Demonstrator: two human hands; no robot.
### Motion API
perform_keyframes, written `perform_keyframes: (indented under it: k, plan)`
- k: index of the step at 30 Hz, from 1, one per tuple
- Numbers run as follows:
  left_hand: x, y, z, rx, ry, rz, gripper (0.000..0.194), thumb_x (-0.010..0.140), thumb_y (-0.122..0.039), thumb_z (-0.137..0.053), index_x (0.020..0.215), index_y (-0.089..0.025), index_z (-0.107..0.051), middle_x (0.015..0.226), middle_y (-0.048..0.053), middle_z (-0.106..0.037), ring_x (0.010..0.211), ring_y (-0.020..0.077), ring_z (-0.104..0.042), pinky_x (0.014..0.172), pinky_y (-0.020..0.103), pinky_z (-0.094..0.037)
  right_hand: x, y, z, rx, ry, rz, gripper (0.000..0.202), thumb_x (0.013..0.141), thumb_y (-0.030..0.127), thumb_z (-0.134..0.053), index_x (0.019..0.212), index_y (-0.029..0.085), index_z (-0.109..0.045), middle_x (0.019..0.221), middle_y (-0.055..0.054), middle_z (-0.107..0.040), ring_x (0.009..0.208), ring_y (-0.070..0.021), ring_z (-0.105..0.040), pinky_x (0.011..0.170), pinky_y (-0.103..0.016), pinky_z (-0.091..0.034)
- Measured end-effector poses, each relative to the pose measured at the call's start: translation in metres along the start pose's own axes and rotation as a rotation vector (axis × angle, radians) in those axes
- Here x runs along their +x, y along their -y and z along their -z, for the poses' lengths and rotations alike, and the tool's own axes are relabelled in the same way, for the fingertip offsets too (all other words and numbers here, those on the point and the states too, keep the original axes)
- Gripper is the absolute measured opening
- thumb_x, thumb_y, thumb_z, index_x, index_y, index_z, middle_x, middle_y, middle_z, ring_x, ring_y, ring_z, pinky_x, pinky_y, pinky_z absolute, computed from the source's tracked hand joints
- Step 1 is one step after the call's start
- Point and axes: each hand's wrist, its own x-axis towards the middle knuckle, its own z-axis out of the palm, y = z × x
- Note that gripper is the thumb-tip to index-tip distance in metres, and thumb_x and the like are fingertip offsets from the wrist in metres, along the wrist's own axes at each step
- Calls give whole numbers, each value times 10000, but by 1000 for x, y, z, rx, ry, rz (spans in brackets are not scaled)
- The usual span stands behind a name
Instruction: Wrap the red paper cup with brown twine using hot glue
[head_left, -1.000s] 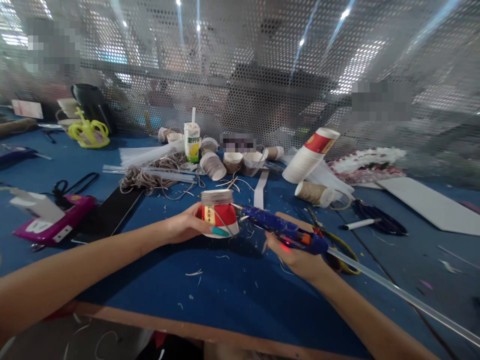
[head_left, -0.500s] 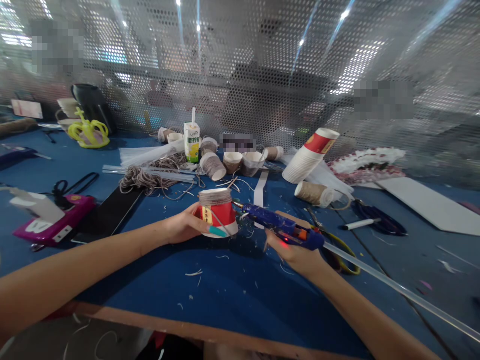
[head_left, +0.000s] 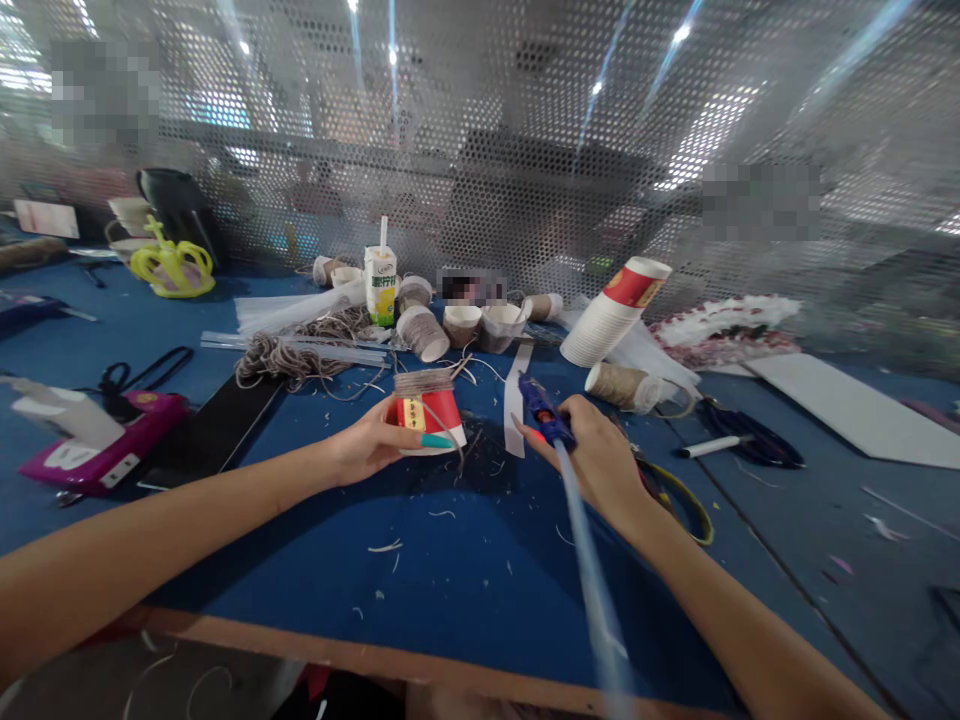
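My left hand is closed around a red and white paper cup, its thumb with a long teal nail lying across the front. Grey-brown cord is wound round the upper part of the cup, and a loose end hangs down its side. To the right, my right hand grips a blue hot glue gun with a long clear glue stick running out of its back towards me. The gun points away from me, apart from the cup. A white paper strip lies just left of the gun.
Behind stand a stack of paper cups, cord-wrapped cups, a drink carton and a tangle of cord. At left are a purple power strip and a yellow crown. Yellow-handled scissors lie beside my right wrist.
The glue gun has moved off the cup's side to the right and swung to point away from me. My left hand still holds the cup, which sits slightly higher and tilted.
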Motion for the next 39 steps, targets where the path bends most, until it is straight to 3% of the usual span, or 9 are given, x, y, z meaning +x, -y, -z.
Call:
perform_keyframes:
  k: [3,7,12,16,21,24,29,35,39]
  plan:
    - [0,1,-3,53,-84,-34,617,502,-88,-827,1060,-175,-579,962,52,-719,903,225,-689,924,402,-495,4,-17,-11,-124,41,13,462,724,624,-616,780,240,-365,785,-42,-484,665,-229,-550,561,-326,-416]
    - [2,4,-3,100,-90,-73,627,483,-100,-850,1044,-169,-579,945,52,-711,924,240,-688,938,428,-496,1,-29,-21,-96,159,22,697,505,727,-726,844,209,-405,844,-44,-460,744,-249,-553,638,-372,-483]
    - [5,7,-2,119,-64,-76,573,481,-160,-880,992,-149,-619,944,79,-722,912,245,-693,941,431,-497,-6,-22,-7,-149,181,41,918,452,601,-805,1166,181,-409,1186,-185,-447,1070,-418,-480,823,-530,-448]
    - [5,8,0,139,-68,-65,612,477,-183,-894,1017,-150,-609,968,78,-724,936,240,-685,943,418,-493,-9,-1,10,51,214,186,542,697,304,-627,1157,207,-358,1342,-193,-413,1242,-384,-408,979,-555,-373]
    - [5,9,1,214,-29,-96,613,545,-194,-871,1085,-141,-587,1045,107,-709,1008,259,-666,969,427,-464,-24,32,16,405,80,396,337,656,35,-460,901,245,-364,1432,-164,-436,1280,-323,-437,999,-533,-377]
    - [4,10,-2,253,-26,-122,629,535,-172,-874,1084,-157,-568,1027,89,-706,996,254,-665,956,429,-468,-33,44,15,620,277,458,333,659,-5,-408,867,254,-376,1352,-143,-542,1142,-262,-575,893,-454,-474]
    - [2,9,-5,291,-20,-119,650,514,-188,-881,1063,-178,-533,1018,65,-690,1041,268,-638,949,444,-463,-37,48,11,556,502,476,356,659,-44,-376,844,259,-396,1272,-95,-619,936,-208,-636,789,-392,-503]
    - [0,7,-8,267,-37,-86,649,493,-186,-886,1041,-185,-538,984,41,-682,1005,247,-636,939,420,-461,-35,50,12,593,503,478,366,672,-58,-368,863,254,-385,1331,-134,-563,1155,-243,-580,828,-391,-489]
    - [-2,6,-9,267,-53,-69,679,477,-209,-896,1061,-186,-551,996,41,-679,977,234,-636,916,409,-471,-35,52,14,626,499,441,333,698,-37,-397,865,251,-388,1383,-166,-527,1123,-245,-604,819,-387,-493]
